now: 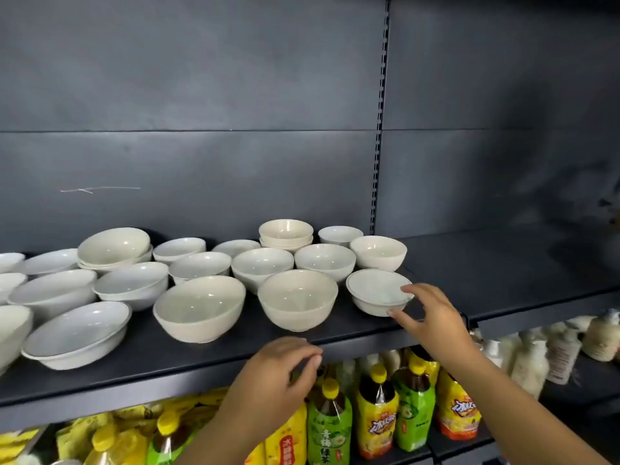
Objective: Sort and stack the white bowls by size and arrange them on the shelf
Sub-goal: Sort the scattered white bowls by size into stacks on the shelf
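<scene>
A shop: dark metal retail shelving [503, 283] with slotted uprights [378, 162], and labelled drink bottles [375, 417] ranked on the lower shelf.

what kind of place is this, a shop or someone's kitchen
Most likely a shop aisle, not a kitchen: dark metal shelving with a slotted upright, many white bowls spread along it, and rows of labelled bottled drinks underneath.
</scene>
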Demonstrator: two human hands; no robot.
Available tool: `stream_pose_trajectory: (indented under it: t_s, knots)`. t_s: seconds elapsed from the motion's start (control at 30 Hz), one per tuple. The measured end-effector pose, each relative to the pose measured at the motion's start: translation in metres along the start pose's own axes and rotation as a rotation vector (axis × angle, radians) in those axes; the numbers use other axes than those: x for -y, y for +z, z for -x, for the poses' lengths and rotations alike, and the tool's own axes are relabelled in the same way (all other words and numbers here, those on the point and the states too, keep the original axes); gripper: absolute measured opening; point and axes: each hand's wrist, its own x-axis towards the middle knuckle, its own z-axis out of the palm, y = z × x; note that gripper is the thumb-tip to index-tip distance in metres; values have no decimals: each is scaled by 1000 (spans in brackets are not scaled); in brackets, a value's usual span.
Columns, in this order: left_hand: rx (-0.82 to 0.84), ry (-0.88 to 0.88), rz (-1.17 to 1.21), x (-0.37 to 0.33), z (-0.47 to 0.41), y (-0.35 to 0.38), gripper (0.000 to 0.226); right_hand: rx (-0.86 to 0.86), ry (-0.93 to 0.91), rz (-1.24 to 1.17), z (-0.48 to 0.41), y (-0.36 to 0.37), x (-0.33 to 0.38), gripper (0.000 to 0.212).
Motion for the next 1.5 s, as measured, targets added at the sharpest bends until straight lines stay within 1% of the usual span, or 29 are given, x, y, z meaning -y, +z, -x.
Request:
stream_pose_trajectory:
  t_s: [0.07, 0.13, 0.2, 0.3, 0.37, 0.47, 0.6, 0.7, 0.8, 0.9, 0.93, 1.07, 1.13, 1.2, 1.3, 1.37, 1.5]
  knots:
    - [-17, 57, -67, -5, -11, 21, 32, 40, -28, 23, -10, -1, -12, 53]
    - [17, 34, -107, -12, -24, 37, 33, 94, -79, 61, -20, -1, -24, 55]
    - [0, 56, -170, -13, -37, 55, 36, 119, -108, 37, -31, 0, -38, 56]
    - [18, 6, -240, -20, -50, 71, 38, 181, -106, -43, -47, -1, -51, 57]
    - [61, -57, -279, -21, -54, 80, 40, 235, -109, -90, -54, -1, -59, 56]
    - [99, -149, -312, -17, -52, 89, 41, 297, -158, -168, -62, 2, -66, 51]
    - [103, -203, -305, -16, -50, 94, 41, 324, -258, -270, -70, 5, -70, 29]
    - [72, -216, -278, -16, -49, 94, 44, 306, -283, -311, -73, 6, -70, 30]
    - [-2, -283, -196, -23, -54, 93, 53, 263, -295, -384, -73, 5, -69, 31]
    - [-38, -397, -92, -29, -62, 96, 49, 306, -207, -550, -67, 1, -68, 26]
    - [-47, -417, -24, -31, -65, 96, 50, 330, -181, -605, -66, -1, -67, 25]
    - [-64, -437, 412, -40, -80, 95, 41, 410, -107, -791, -56, -4, -64, 25]
    - [-88, -444, 566, -45, -85, 95, 35, 418, -59, -875, -52, -7, -62, 25]
    - [-132, -433, 663, -49, -89, 97, 33, 416, -32, -932, -51, -11, -60, 31]
    - [-205, -394, 688, -52, -92, 96, 41, 416, -51, -960, -52, -21, -52, 47]
    - [-237, -350, 672, -55, -96, 90, 43, 411, -68, -992, -54, -28, -44, 47]
    - [-281, -293, 664, -59, -99, 71, 37, 435, -139, -1045, -56, -33, -21, 46]
